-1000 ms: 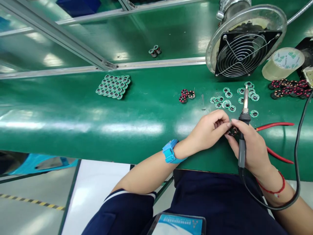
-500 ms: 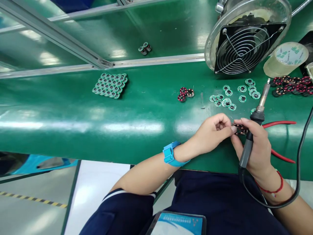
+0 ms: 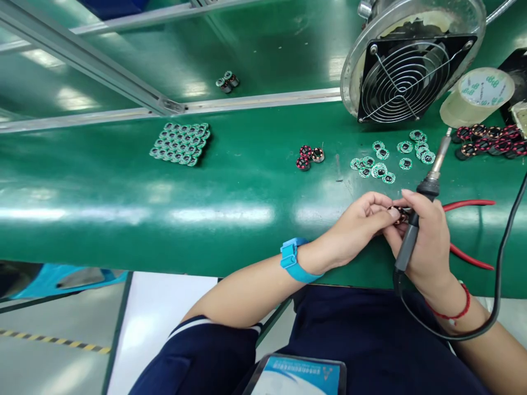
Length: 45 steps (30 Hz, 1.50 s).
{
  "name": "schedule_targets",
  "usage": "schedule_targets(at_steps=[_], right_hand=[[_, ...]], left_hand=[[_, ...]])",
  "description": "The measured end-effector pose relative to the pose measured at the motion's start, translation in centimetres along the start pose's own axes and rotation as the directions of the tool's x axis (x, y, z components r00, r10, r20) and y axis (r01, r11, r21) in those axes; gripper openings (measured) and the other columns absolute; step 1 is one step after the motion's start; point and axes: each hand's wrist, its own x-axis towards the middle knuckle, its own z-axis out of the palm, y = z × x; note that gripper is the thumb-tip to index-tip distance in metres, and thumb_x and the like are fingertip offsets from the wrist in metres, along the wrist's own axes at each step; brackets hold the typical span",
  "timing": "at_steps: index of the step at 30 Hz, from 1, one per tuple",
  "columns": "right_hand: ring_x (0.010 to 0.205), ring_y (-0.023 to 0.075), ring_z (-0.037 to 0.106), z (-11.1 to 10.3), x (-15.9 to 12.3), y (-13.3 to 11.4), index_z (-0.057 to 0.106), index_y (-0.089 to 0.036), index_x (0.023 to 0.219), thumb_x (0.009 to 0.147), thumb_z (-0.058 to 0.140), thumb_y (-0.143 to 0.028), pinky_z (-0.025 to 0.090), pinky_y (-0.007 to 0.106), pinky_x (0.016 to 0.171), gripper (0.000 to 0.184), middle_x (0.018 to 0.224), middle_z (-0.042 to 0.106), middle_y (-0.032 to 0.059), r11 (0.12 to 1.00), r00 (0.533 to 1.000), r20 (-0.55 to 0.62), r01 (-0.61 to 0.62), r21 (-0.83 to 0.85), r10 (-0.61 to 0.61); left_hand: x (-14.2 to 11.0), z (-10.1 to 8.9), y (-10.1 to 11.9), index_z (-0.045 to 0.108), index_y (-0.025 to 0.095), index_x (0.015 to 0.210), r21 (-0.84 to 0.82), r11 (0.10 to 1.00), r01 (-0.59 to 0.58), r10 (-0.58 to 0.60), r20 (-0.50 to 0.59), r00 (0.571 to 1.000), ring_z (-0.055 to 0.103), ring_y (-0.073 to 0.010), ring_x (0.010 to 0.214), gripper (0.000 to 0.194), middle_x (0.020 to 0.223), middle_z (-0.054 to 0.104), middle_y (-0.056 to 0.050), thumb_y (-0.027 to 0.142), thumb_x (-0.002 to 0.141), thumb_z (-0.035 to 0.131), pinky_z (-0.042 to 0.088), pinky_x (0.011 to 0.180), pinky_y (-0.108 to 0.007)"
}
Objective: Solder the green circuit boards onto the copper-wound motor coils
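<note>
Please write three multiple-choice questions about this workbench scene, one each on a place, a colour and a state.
1. Which hand holds the grey-handled soldering iron? A left; B right; C neither.
2. What colour is the wrist strap? A red; B blue; C black.
3. How do the red-handled pliers lie on the green bench? A handles spread apart; B handles pressed together; C standing upright.

1 B: the iron's grip lies in the right hand, while the left hand pinches a small copper-wound coil.
2 B: the strap around the left wrist is bright blue.
3 A: the two red handles fan out from beneath the right hand.
</note>
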Motion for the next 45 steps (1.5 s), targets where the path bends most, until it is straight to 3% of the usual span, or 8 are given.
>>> schedule_targets(at_steps=[6,10,14,17,23,27,32,45], right_hand=[[0.083,0.0251,0.06,-3.7,0.1,2.6,0.044,-0.024,0.134,0.083,0.063,-0.048,0.05,0.04,0.072,0.059,0.1,0.065,0.0093,0.995,0.971,0.238,0.048,-0.093,-0.025],[0.102,0.0392,0.062,-6.6,-1.5,7.0,0.046,-0.026,0.136,0.076,0.07,-0.048,0.05,0.051,0.077,0.068,0.119,0.064,0.0142,0.952,0.953,0.302,0.071,-0.297,0.023],[0.115,0.0466,0.056,-7.9,-3.1,9.0,0.038,-0.03,0.143,0.076,0.069,-0.052,0.047,0.06,0.087,0.077,0.135,0.055,0.0148,0.954,0.931,0.358,0.045,-0.298,0.068],[0.116,0.0463,0.055,-7.7,-3.4,8.9,0.034,-0.033,0.144,0.08,0.065,-0.049,0.043,0.063,0.094,0.073,0.134,0.056,0.0137,0.949,0.936,0.342,0.028,-0.314,0.086],[0.075,0.0297,0.064,-7.3,-2.8,9.1,0.053,-0.032,0.122,0.08,0.067,-0.041,0.051,0.051,0.086,0.045,0.081,0.063,0.0066,0.931,0.96,0.275,0.142,-0.337,-0.047],[0.075,0.0255,0.063,-7.1,-2.8,7.7,0.051,-0.029,0.125,0.074,0.075,-0.041,0.052,0.038,0.06,0.057,0.089,0.064,0.0076,0.981,0.986,0.169,0.026,-0.193,0.007],[0.081,0.0233,0.061,-6.3,-2.7,5.6,0.049,-0.029,0.128,0.08,0.069,-0.031,0.052,0.037,0.066,0.052,0.096,0.064,0.0054,0.995,0.967,0.253,0.029,-0.095,-0.004],[0.079,0.0221,0.063,-6.1,-2.6,5.5,0.053,-0.027,0.123,0.082,0.067,-0.03,0.049,0.034,0.063,0.044,0.093,0.065,0.0044,0.994,0.962,0.269,0.074,-0.076,-0.051]], left_hand=[[0.1,-0.8,1.2,0.057,0.014,0.091,0.083,0.996,-0.024,0.025,-0.013,1.0,0.055,-0.0039,0.062,0.01,0.079,0.059,0.001,0.022,0.085,0.057,0.042,0.059,-0.019],[-0.3,-1.0,1.6,0.06,0.014,0.082,0.227,0.974,-0.011,0.013,-0.008,1.0,0.043,-0.0023,0.054,0.018,0.069,0.05,0.002,0.027,0.088,0.05,0.033,0.05,-0.018],[-0.5,-0.7,1.4,0.054,0.013,0.072,0.249,0.967,0.054,-0.058,0.009,0.998,0.047,-0.0035,0.055,0.023,0.066,0.049,0.002,0.028,0.088,0.048,0.034,0.051,-0.018],[-0.6,-0.5,1.3,0.052,0.014,0.071,0.2,0.977,0.068,-0.08,0.054,0.995,0.052,-0.0046,0.056,0.022,0.068,0.054,0.0,0.027,0.088,0.048,0.036,0.05,-0.018],[-0.8,-0.4,1.4,0.053,0.015,0.075,0.255,0.964,0.077,-0.088,0.032,0.996,0.045,-0.0023,0.052,0.017,0.066,0.052,0.003,0.026,0.087,0.049,0.028,0.047,-0.017],[-1.1,-0.3,1.5,0.055,0.014,0.077,0.313,0.949,0.028,-0.048,0.054,0.997,0.043,-0.0022,0.054,0.019,0.068,0.051,0.003,0.029,0.089,0.051,0.029,0.049,-0.018],[-1.2,-0.3,1.6,0.059,0.013,0.079,0.401,0.915,-0.047,0.019,0.073,0.997,0.04,-0.0033,0.056,0.019,0.068,0.05,0.003,0.027,0.09,0.051,0.029,0.051,-0.019],[-1.3,-0.4,1.5,0.06,0.015,0.083,0.483,0.872,-0.074,0.043,0.075,0.996,0.039,-0.0053,0.056,0.019,0.069,0.05,0.002,0.03,0.09,0.049,0.029,0.052,-0.021]])
